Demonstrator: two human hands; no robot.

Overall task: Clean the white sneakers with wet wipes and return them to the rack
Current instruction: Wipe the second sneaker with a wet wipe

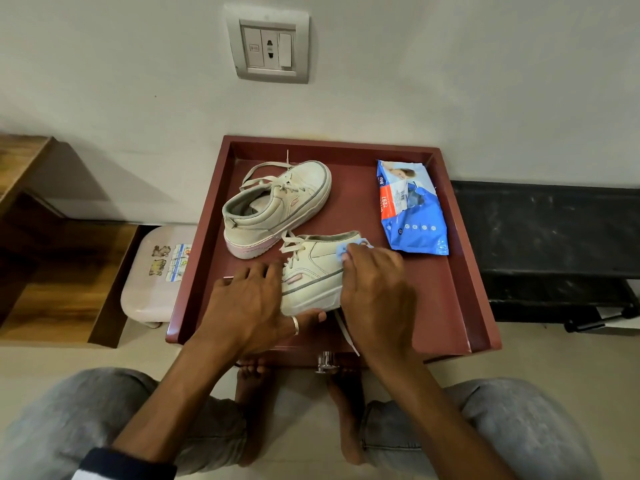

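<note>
The near sneaker (311, 271) lies tipped on its side on the table (433, 306). It looks light, stiff in the sole and soft in the upper, so it is best steadied by the sole. The left hand (249, 306) grips it there, thumb along the sole edge, while the right hand (374, 289) pinches a blue wipe (341, 251) against the collar.

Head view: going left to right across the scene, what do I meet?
Wooden shelf unit → pale pink stool → far sneaker → wipes pack → black ledge.
</note>
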